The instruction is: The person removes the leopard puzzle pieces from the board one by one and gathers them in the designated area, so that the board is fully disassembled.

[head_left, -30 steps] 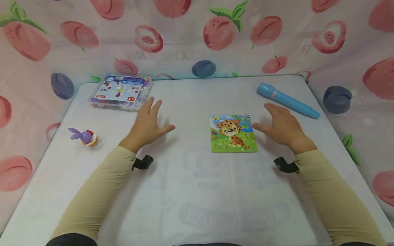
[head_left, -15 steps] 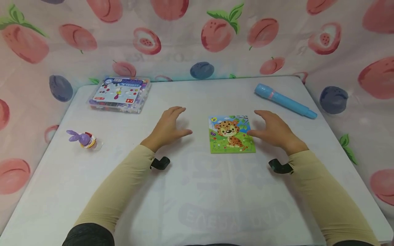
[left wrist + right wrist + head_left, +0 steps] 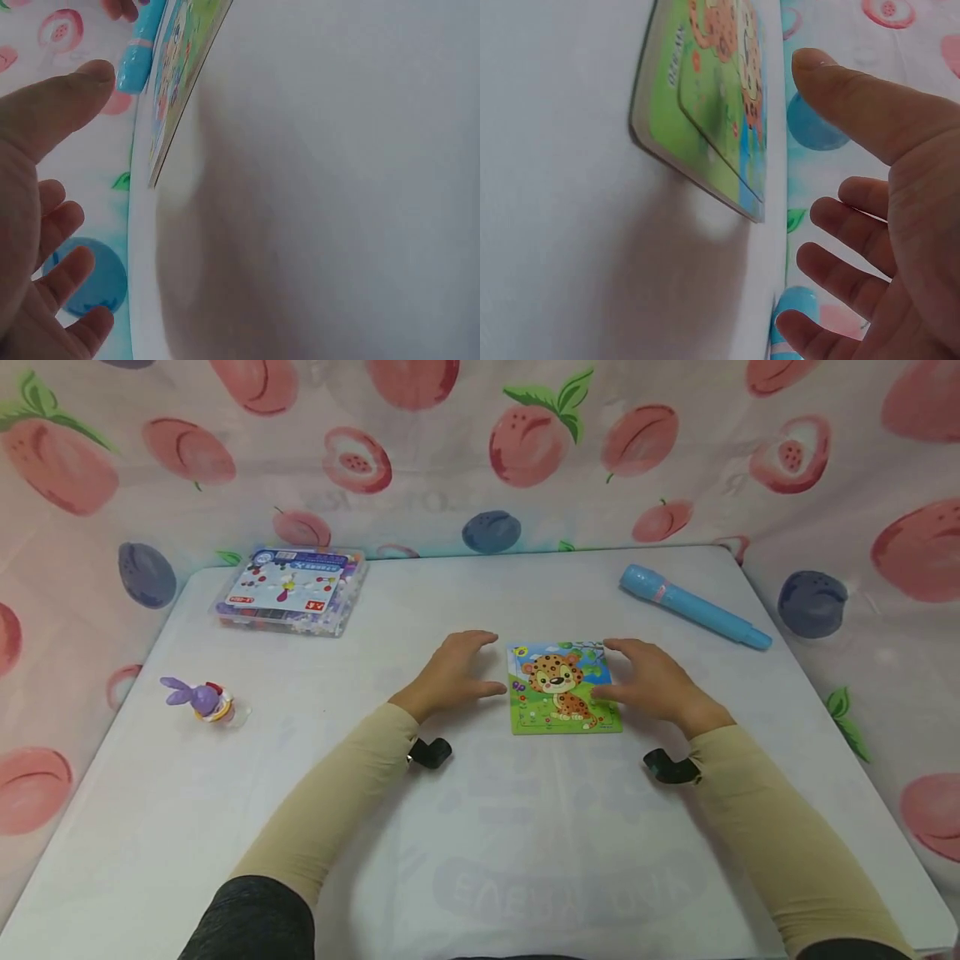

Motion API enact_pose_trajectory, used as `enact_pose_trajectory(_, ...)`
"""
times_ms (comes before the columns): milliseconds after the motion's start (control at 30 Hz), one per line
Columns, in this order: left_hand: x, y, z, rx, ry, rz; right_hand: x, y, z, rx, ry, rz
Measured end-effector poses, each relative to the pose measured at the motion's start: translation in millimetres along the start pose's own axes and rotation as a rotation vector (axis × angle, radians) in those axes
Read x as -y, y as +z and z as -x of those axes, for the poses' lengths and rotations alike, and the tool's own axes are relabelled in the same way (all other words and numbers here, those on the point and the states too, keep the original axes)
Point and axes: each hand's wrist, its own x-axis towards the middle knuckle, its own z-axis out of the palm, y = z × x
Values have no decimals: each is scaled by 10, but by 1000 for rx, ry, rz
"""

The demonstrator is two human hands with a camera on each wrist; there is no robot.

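Hovering by the puzzle [image 3: 558, 692], the left hand [image 3: 452, 677] and right hand [image 3: 654, 685] have fingers apart, holding nothing; it lies between them on the table [image 3: 480, 852], seemingly assembled, not yet gripped.

Board [image 3: 551, 706]: one, square, printed with a spotted cub on green and blue, flat on a white table [image 3: 525, 827]. Left hand [image 3: 453, 675]: just beside the board's left edge, thumb apart from fingers. Right hand [image 3: 660, 683]: at the board's right edge, thumb tip overlapping it in view, contact unclear. Box [image 3: 287, 589]: clear-sided, labelled, beyond the board and to its left. Figure [image 3: 204, 699]: purple-eared, well left of the board. Tube [image 3: 693, 607]: blue, pink-banded, slanting, beyond the board to its right. Cloth [image 3: 427, 514]: fruit-printed, upright behind the board.
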Motion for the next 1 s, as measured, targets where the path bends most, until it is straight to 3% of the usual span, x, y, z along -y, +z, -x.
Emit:
enact_pose_trajectory(467, -95, 199, -236, 91, -15, -3, 14, 101, -82, 58, -24, -12)
enact_pose_trajectory(1000, -106, 270, -388, 108, -28, -49, -31, 142, -84, 87, -26, -19)
